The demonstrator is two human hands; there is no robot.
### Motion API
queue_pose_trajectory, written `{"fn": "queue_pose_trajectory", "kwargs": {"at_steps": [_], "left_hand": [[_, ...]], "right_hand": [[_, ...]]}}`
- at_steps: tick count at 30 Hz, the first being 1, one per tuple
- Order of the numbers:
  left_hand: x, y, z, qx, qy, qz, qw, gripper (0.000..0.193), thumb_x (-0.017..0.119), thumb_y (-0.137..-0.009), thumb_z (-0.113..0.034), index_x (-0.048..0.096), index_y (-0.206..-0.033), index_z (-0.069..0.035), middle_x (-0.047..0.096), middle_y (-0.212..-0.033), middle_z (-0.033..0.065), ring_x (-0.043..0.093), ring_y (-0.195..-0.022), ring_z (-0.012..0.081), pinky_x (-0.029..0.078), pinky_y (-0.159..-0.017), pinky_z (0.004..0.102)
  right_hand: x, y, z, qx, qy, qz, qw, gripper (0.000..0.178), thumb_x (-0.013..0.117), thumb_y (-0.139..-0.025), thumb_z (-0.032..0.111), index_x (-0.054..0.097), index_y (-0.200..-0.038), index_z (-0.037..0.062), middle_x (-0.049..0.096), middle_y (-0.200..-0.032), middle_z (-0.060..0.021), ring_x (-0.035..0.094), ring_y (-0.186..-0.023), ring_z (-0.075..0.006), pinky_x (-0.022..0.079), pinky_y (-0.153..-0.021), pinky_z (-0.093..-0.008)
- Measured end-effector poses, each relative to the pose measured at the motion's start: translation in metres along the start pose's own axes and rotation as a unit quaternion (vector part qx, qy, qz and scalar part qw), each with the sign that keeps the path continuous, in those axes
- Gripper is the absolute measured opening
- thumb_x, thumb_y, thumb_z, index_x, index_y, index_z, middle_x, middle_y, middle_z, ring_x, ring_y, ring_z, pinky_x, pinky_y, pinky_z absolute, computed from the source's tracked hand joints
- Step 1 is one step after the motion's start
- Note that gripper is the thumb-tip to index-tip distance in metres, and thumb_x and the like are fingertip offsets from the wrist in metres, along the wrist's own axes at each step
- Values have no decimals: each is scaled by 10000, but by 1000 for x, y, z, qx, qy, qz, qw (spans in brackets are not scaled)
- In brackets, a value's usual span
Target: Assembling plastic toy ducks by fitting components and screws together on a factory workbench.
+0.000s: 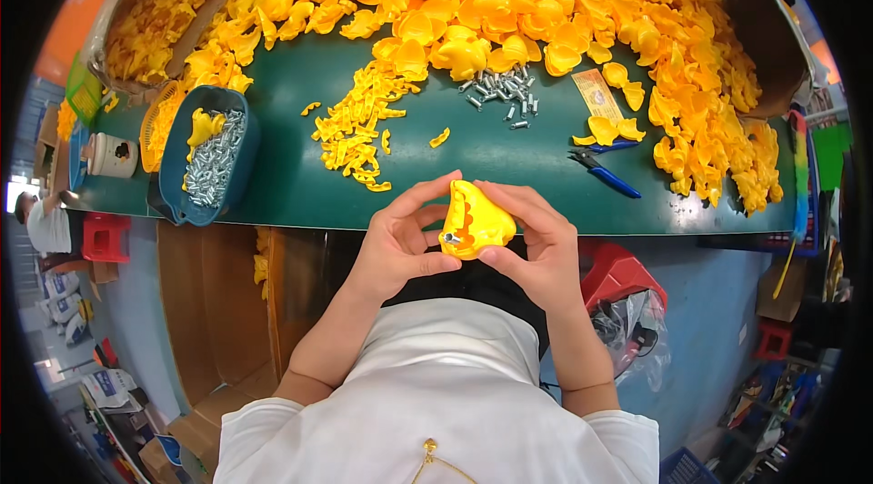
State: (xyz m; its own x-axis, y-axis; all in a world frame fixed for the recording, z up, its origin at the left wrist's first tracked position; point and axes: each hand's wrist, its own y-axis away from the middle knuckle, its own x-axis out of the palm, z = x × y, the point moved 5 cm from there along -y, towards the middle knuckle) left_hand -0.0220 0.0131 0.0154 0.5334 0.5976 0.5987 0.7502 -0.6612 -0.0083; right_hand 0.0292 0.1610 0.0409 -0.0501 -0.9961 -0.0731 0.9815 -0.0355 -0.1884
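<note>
Shell (pixel 488 220) was yellow, metal cyl. (pixel 451 237) at its 8 o'clock; fingertips of L hand (pixel 396 236) & R hand (pixel 544 243) pinched it; underside hidden.

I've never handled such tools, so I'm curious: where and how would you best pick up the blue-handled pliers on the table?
Probably by both blue handles, coming from the right: the pliers lie flat with their dark tip pointing left and the handles spread toward the right. Yellow pieces lie close beyond the far handle.

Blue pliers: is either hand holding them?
No, the pliers lie on the table; left hand and right hand hold a yellow piece.
</note>
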Motion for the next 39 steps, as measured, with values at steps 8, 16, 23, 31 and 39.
{"fn": "queue_pose_trajectory", "kwargs": {"at_steps": [8, 16, 23, 31, 39], "left_hand": [[-1, 2, -1, 46, -81, 45, 995, 733, 710, -671, 117, 429, -1329, -42, 351, -1369, 84, 457, -1180, 221, 484, -938, 364], [-6, 0, 2, -5, -64, -11, 998, 642, 695, -747, 30, 421, -1324, -39, 412, -1349, 137, 490, -1174, 247, 456, -960, 366], [-7, 5, 15, -26, -16, -45, 999, 467, 640, -856, -145, 455, -1275, -53, 498, -1227, 69, 510, -1113, 185, 473, -890, 303], [-9, 4, 15, 84, 83, -78, 990, 318, 650, -853, -236, 530, -1092, -64, 530, -1187, 67, 517, -1095, 177, 398, -963, 346], [-5, 1, 11, 121, 148, -104, 976, 377, 640, -862, -218, 502, -1163, -37, 519, -1228, 101, 514, -1128, 197, 391, -986, 347]], "right_hand": [[7, 6, -3, 6, -45, -14, 999, 522, 726, -702, 11, 554, -1191, -44, 531, -1199, -163, 520, -1123, -227, 418, -955, -328], [19, 11, -2, 13, 8, 9, 1000, 618, 728, -731, 65, 476, -1290, -17, 450, -1217, -107, 486, -1102, -184, 396, -947, -291], [18, 4, 0, 40, 36, -23, 998, 731, 748, -689, -3, 428, -1344, 52, 414, -1195, -86, 502, -1049, -181, 469, -896, -293], [22, 16, -6, -49, -33, -140, 988, 358, 715, -704, -82, 620, -1047, -42, 565, -1051, -133, 599, -986, -209, 525, -872, -298], [38, 11, -36, 41, -324, -147, 934, 409, 619, -808, -29, 510, -1203, -31, 544, -1154, -98, 537, -1077, -193, 443, -930, -326]]}}
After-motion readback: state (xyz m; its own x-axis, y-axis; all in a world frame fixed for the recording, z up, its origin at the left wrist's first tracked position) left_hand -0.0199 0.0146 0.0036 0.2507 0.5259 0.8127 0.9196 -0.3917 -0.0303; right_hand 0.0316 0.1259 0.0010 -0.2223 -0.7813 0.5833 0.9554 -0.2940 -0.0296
